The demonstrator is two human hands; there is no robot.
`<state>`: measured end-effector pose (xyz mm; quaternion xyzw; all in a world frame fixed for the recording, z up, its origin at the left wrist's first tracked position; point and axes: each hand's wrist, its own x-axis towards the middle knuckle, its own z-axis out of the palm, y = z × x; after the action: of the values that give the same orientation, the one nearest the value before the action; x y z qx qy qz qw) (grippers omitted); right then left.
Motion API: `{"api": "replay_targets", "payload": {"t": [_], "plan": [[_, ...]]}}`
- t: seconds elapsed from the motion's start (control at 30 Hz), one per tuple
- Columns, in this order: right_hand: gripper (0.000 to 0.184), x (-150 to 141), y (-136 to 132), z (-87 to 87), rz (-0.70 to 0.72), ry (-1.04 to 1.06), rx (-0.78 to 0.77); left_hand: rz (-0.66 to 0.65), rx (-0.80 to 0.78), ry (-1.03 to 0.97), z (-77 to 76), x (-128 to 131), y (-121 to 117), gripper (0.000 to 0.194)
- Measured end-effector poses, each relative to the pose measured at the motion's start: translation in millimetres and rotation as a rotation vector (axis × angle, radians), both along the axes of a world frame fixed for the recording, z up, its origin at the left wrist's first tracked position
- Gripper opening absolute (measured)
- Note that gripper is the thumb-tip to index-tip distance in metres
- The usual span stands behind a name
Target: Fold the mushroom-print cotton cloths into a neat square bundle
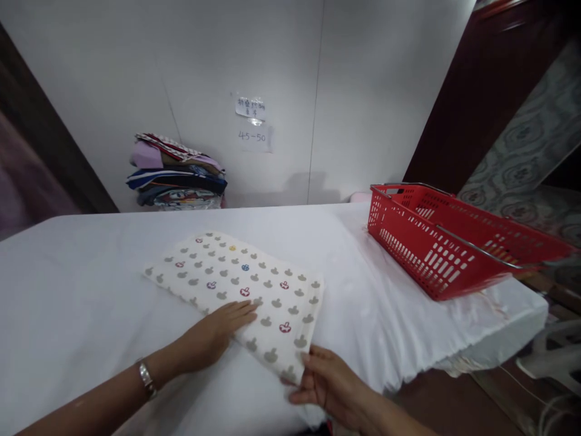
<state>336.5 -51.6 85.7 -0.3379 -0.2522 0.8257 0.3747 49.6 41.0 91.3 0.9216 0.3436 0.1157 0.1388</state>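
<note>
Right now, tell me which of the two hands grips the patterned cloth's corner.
The right hand, pinching the patterned cloth at its near corner; the left hand lies outstretched on top.

Cloth: on sheet, middle
Basket: on sheet, right of cloth
Clothes stack: far edge, left, behind cloth
Notes: on wall, behind sheet

A red basket stands at the right, and a pile of folded clothes sits by the wall, which bears two paper signs.
</note>
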Motion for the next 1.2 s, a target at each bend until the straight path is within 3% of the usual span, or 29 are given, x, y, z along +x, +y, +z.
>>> {"api": "replay_targets", "payload": {"t": [0.1,0.23,0.37,0.5,0.67,0.87,1.0,1.2], "plan": [[0.039,13.5,13.5,6.7,-0.072,0.02,0.028,0.147,-0.186,-0.033,21.5,22.5,1.4,0.055],[0.024,35.0,55.6,8.2,-0.209,-0.008,0.075,0.322,-0.292,-0.145,40.5,95.2,17.8,0.031],[0.007,45.9,97.3,5.1,-0.37,-0.021,0.051,0.422,-0.207,-0.116,42.3,171.3,39.6,0.031],[0.014,50.0,125.9,-0.9,-0.489,-0.075,0.024,0.54,-0.225,-0.027,33.0,211.8,57.0,0.035],[0.015,52.1,138.7,-8.9,-0.492,-0.123,0.059,0.569,-0.229,-0.022,19.2,217.4,66.0,0.022],[0.047,47.5,144.0,-15.9,-0.596,-0.368,0.148,0.618,-0.281,-0.067,18.0,214.3,70.4,0.015],[0.054,46.8,146.3,-19.2,-0.649,-0.417,0.212,0.58,-0.267,-0.101,19.7,216.2,67.3,0.014],[0.059,49.6,147.9,-16.0,-0.645,-0.444,0.162,0.466,-0.215,-0.175,21.0,217.1,58.8,0.015]]}}
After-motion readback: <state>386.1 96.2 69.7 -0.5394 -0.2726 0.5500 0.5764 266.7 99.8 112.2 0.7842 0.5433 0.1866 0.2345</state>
